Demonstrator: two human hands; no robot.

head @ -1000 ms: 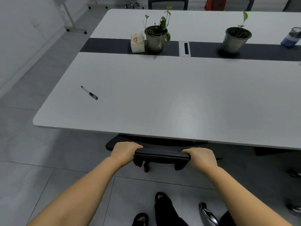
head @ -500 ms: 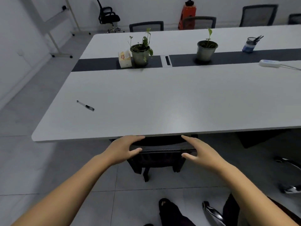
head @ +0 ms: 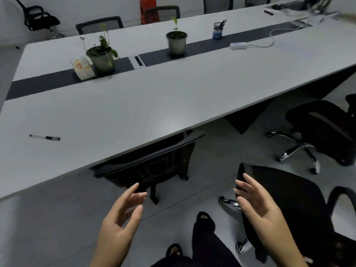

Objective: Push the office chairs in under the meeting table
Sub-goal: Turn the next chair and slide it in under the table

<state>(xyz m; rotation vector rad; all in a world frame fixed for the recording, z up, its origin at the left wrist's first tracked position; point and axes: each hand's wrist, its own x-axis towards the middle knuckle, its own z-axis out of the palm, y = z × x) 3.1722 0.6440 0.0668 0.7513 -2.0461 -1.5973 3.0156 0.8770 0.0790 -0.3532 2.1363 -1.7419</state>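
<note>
A long white meeting table [head: 146, 112] with a dark centre strip fills the upper view. One black mesh office chair [head: 154, 162] is tucked under the table's near edge; only its backrest top shows. My left hand [head: 121, 218] hovers open just short of that backrest, touching nothing. My right hand [head: 258, 205] is open too, fingers spread, in front of a second black chair [head: 300, 205] that stands away from the table at lower right. A third black chair [head: 323, 130] with a chrome base stands out on the floor at the right.
On the table lie a pen [head: 45, 137], a tissue box [head: 82, 69], two potted plants [head: 101, 54] [head: 176, 40], a pen cup [head: 217, 30] and a power strip [head: 238, 45]. More chairs stand along the far side [head: 100, 25]. My feet [head: 204, 220] are on grey floor tiles.
Both hands let go of the tucked chair's backrest and pulled back, open. The view swung right, bringing two pulled-out chairs into sight.
</note>
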